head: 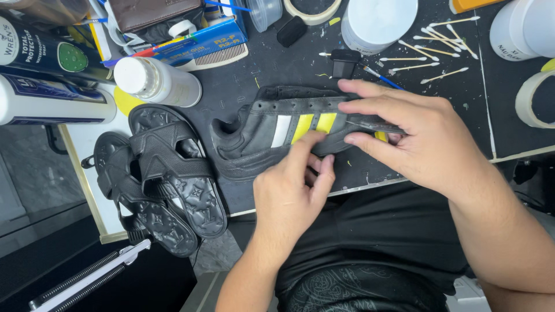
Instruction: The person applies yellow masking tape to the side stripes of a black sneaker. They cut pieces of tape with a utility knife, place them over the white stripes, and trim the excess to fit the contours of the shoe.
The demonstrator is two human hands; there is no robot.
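Note:
A black sneaker (254, 136) lies on its side on the dark work mat (243, 81), heel to the left, with one white stripe and yellow-taped stripes on its side. My left hand (289, 193) rests at the shoe's lower edge, its index finger and thumb pressing the yellow tape (315, 123). My right hand (416, 136) grips the toe end of the sneaker, fingers spread over its top and thumb underneath.
A pair of black sandals (165, 173) lies at the left. Bottles (156, 81), a comb (222, 56), a white jar (378, 23), tape rolls (535, 98), cotton swabs (430, 52) and a small brush (378, 76) crowd the back of the mat.

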